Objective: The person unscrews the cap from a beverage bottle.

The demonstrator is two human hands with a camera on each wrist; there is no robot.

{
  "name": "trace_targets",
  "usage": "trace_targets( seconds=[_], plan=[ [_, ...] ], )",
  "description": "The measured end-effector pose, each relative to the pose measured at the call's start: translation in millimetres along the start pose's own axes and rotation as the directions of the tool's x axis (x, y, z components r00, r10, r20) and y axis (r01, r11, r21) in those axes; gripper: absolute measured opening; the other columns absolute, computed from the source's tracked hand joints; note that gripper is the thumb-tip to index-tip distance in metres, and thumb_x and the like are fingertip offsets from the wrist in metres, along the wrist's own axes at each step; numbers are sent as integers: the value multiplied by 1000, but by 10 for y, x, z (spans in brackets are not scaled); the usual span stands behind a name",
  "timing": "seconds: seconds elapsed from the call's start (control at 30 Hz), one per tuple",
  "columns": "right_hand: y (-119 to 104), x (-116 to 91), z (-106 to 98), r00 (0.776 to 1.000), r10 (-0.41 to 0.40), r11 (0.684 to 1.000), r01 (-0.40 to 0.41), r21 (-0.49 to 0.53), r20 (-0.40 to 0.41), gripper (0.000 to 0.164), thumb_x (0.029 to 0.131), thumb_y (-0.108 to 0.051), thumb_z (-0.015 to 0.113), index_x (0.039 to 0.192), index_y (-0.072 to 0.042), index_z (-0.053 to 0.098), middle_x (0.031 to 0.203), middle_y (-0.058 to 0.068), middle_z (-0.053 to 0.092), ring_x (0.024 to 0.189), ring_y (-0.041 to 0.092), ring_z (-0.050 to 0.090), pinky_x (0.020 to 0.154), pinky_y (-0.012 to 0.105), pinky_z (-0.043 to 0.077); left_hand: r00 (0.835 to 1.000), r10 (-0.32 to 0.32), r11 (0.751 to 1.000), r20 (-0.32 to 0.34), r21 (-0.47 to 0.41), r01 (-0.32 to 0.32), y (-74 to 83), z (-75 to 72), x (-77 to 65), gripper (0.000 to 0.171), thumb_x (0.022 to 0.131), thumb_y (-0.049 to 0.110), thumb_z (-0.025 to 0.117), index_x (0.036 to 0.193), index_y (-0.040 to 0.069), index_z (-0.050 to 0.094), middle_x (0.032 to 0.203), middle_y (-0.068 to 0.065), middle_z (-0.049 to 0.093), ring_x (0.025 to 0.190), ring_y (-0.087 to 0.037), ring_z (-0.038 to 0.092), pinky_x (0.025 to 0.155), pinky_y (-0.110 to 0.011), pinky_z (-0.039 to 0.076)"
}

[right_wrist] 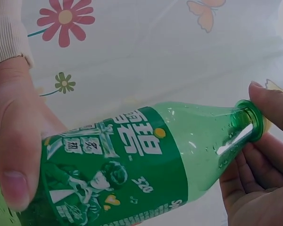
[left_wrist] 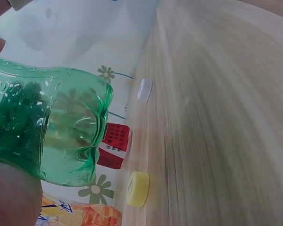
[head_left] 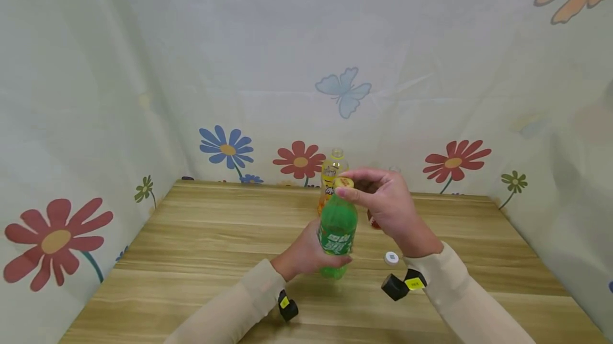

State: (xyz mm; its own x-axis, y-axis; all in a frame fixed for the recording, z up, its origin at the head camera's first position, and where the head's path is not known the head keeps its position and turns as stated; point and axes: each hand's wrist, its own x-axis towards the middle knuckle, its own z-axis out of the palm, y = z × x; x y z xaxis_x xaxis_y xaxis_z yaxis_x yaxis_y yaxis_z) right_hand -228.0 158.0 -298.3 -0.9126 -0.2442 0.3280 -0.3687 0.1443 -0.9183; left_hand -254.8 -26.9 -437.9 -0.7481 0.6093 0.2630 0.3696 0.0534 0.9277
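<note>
A green soda bottle (head_left: 338, 224) with a green and white label stands tilted above the wooden table. My left hand (head_left: 311, 251) grips it around the lower body, thumb across the label in the right wrist view. At its mouth, my right hand (head_left: 383, 200) pinches a yellow cap (head_left: 344, 182) between thumb and fingers. The right wrist view shows the open neck rim (right_wrist: 250, 120), with only a sliver of yellow behind it. In the left wrist view, the bottle's clear green base (left_wrist: 78, 127) hangs off the tabletop.
Behind stands an uncapped orange-drink bottle (head_left: 328, 176). A red-labelled bottle (head_left: 373, 220) is mostly hidden by my right hand. On the table (head_left: 215, 237) lie a white cap (head_left: 391, 258) and another yellow cap (left_wrist: 138, 189). A flowered curtain (head_left: 268, 94) surrounds the table.
</note>
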Motion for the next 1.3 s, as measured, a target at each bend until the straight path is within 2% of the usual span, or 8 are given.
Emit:
trace_targets(
  seconds=[0.23,0.37,0.47,0.6,0.8,1.0,1.17,1.3],
  plan=[
    [9,22,-24,998,-38,999,38,-2,45,35,91,-17,79,118,4,71,97,-3,77,79,15,67,63,22,56,1000,-12,1000,-4,-2,12,4,3,0,55,85,16,81,131,23,51,117,1,66,106,-11,66,100,-29,54],
    [18,28,-57,996,-47,999,48,-14,80,32,92,-18,77,119,-2,73,101,-2,77,83,16,69,69,24,58,1000,-17,1000,-17,13,17,8,-5,0,57,85,16,82,132,25,51,120,3,66,108,-11,65,101,-29,53],
    [17,28,-81,992,-46,998,49,-25,115,31,94,-20,75,122,-7,73,111,4,76,92,19,71,77,26,60,1000,-16,1000,-17,14,17,11,-10,4,58,84,17,82,132,25,50,120,3,65,109,-11,65,101,-28,53],
    [9,28,-99,987,-51,998,58,-40,154,34,97,-23,72,127,-8,71,124,11,72,101,24,71,84,28,60,1000,-21,1000,-22,7,21,26,-6,4,57,84,16,82,131,24,50,119,2,65,108,-11,65,101,-29,53],
    [7,33,-112,982,-54,998,60,-31,183,36,98,-21,71,130,-6,68,127,10,71,103,24,70,84,29,61,999,-20,1000,-34,16,21,43,-5,-10,57,85,16,82,132,25,50,120,3,65,109,-11,64,101,-29,53],
    [-23,21,-77,995,-28,1000,28,3,92,42,93,-16,76,131,-5,65,127,7,69,107,22,68,89,26,59,999,-18,1000,-35,11,19,30,-17,-10,56,85,16,81,131,24,51,120,2,65,108,-12,65,100,-30,54],
    [-75,-5,12,999,10,999,-12,-41,-49,41,83,-26,87,116,-10,70,110,3,70,95,25,66,76,26,59,999,-23,1000,-39,9,23,10,-19,-5,57,85,17,82,132,24,50,121,1,65,109,-12,64,100,-30,53],
    [-92,-29,69,994,9,996,-19,-89,-107,41,78,-31,91,107,-13,70,102,4,71,90,25,67,69,27,59,999,-26,1000,-44,7,26,2,-7,-3,60,85,17,83,133,25,49,121,2,65,109,-12,64,101,-29,53]
  ],
)
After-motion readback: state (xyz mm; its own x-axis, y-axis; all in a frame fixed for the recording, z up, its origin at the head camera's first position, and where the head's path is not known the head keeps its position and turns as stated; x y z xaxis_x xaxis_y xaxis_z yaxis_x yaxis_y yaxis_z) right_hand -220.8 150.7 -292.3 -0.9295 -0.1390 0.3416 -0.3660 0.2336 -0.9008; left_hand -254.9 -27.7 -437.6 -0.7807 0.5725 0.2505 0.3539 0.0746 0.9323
